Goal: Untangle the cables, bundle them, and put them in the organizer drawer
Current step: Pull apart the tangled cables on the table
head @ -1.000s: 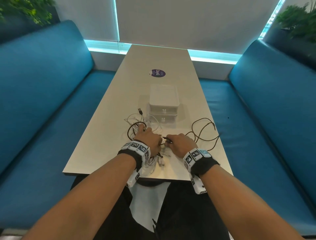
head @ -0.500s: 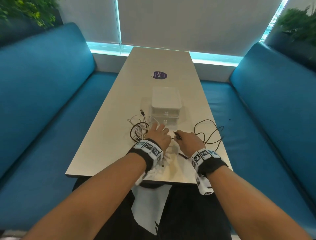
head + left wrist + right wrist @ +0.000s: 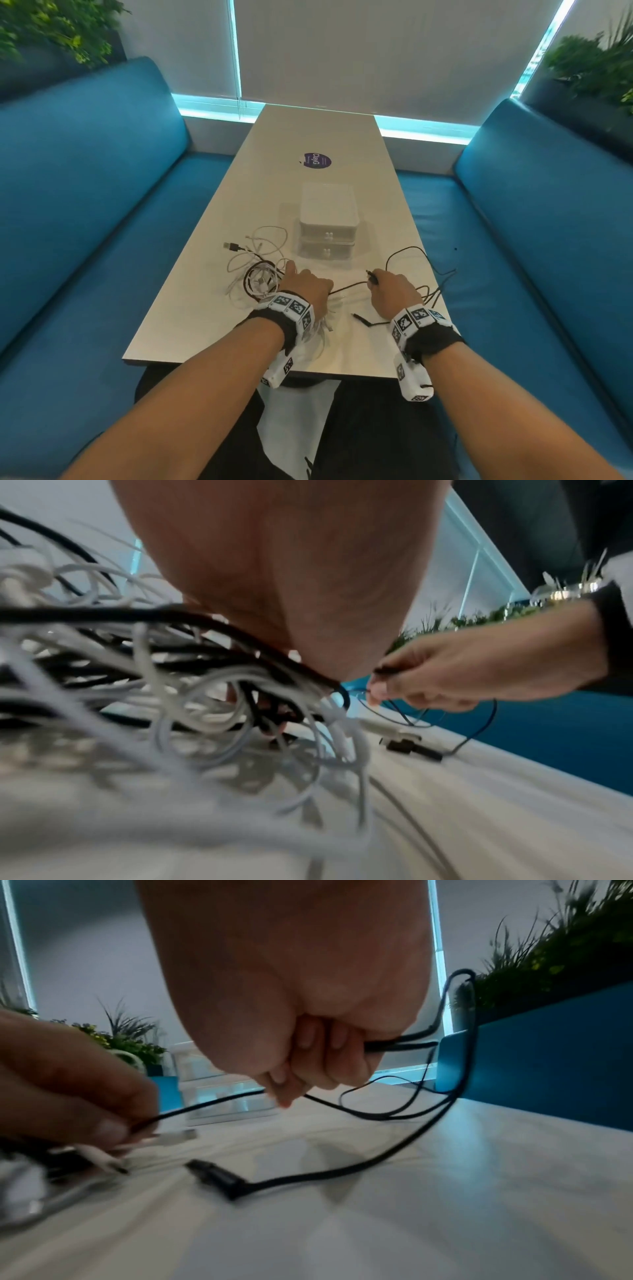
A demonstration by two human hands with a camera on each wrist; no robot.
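Observation:
A tangle of white and black cables (image 3: 260, 274) lies on the table (image 3: 308, 137) in front of the white two-drawer organizer (image 3: 329, 219). Both drawers look closed. My left hand (image 3: 305, 284) sits on the right side of the tangle, its fingers curled into the cables (image 3: 212, 685). My right hand (image 3: 390, 289) pinches a thin black cable (image 3: 349, 287) that runs taut from the left hand, with more of it gripped in the curled fingers (image 3: 329, 1053). The cable's loose loops (image 3: 424, 260) spread to the right. A black plug (image 3: 219, 1177) lies flat near the front edge.
Blue bench seats (image 3: 85, 205) flank the table on both sides. A purple round sticker (image 3: 317, 160) sits beyond the organizer. A black USB plug (image 3: 231, 245) pokes out at the tangle's left. Planters (image 3: 589, 68) stand behind the benches.
My hands have drawn apart: the right one moved to the right, pulling the black cable out of the tangle, while the left stayed on the pile.

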